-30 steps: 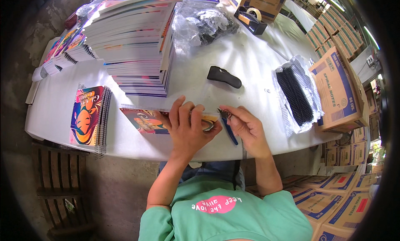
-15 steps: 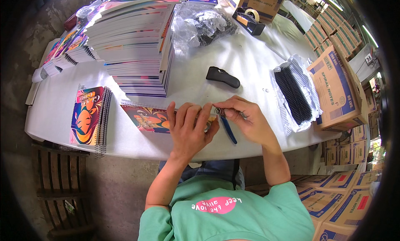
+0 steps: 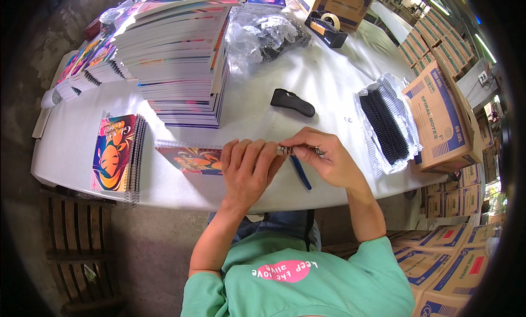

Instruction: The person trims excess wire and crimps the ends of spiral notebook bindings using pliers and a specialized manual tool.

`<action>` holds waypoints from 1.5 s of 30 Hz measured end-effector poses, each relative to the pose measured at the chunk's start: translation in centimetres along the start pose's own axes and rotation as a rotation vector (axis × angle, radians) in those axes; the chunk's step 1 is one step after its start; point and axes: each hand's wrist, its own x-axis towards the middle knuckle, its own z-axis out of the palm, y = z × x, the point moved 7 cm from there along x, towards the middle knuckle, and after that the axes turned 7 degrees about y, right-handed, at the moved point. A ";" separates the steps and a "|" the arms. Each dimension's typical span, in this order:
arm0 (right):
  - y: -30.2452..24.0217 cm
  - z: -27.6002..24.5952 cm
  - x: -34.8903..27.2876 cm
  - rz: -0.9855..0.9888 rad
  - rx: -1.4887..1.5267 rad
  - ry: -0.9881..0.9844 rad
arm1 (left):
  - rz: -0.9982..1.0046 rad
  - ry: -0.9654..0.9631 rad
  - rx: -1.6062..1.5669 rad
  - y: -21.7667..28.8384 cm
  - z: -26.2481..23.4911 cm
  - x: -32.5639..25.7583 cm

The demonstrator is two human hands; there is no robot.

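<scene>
A notebook (image 3: 192, 159) with a colourful cover stands on its edge near the table's front, its punched side up. My left hand (image 3: 246, 166) is closed over its right part, fingers on the far side. At the notebook's right end, my right hand (image 3: 323, 155) pinches a dark spiral binding coil (image 3: 286, 150), which meets the corner of the pages. Part of the coil is hidden by the fingers. Under the right hand lies a tool with blue handles (image 3: 301, 173); its head is covered. Beyond the hands rests a black curved object (image 3: 293, 102).
Bound notebooks (image 3: 114, 152) lie at left, before a tall stack of unbound books (image 3: 175, 70). Black coils (image 3: 385, 122) in wrapping and a cardboard box (image 3: 438, 120) stand at right. Farther back are a plastic bag (image 3: 266, 35) and a tape dispenser (image 3: 327, 29).
My left fingers have drawn together and lie flatter over the notebook. The right hand has stayed at the corner, where the coil now lies against the notebook's edge.
</scene>
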 end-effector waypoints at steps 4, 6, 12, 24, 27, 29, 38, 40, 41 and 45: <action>0.7 0.6 0.3 0.099 0.077 -0.020 | -0.114 0.063 -0.145 -0.6 -0.5 0.6; 0.8 0.8 0.4 0.090 0.125 -0.098 | -0.158 0.031 -0.198 -0.7 -0.6 0.6; -0.4 -0.1 0.1 0.071 -0.069 -0.223 | -0.114 -0.090 -0.178 -0.3 -1.3 1.4; -3.7 0.5 -2.3 -0.163 -0.244 -0.105 | 0.222 -0.027 -0.320 1.2 -3.9 -2.3; -3.5 1.5 -2.5 -0.169 -0.251 -0.139 | 0.247 0.014 -0.328 1.5 -4.0 -1.7; -3.4 1.9 -2.6 -0.184 -0.242 -0.165 | 0.225 0.021 -0.317 1.5 -3.9 -1.5; -4.4 0.8 -2.9 -0.221 -0.290 -0.260 | 0.156 -0.055 -0.277 0.5 -4.0 1.3; -3.7 -0.2 -2.9 -0.077 -0.027 -0.055 | 0.196 -0.018 -0.284 0.8 -4.5 1.9; -3.2 -0.6 -2.9 -0.005 0.105 0.048 | 0.216 0.001 -0.288 1.0 -4.6 2.0; -4.0 0.5 -2.4 -0.092 0.037 -0.013 | 0.277 0.041 -0.322 1.5 -5.5 1.8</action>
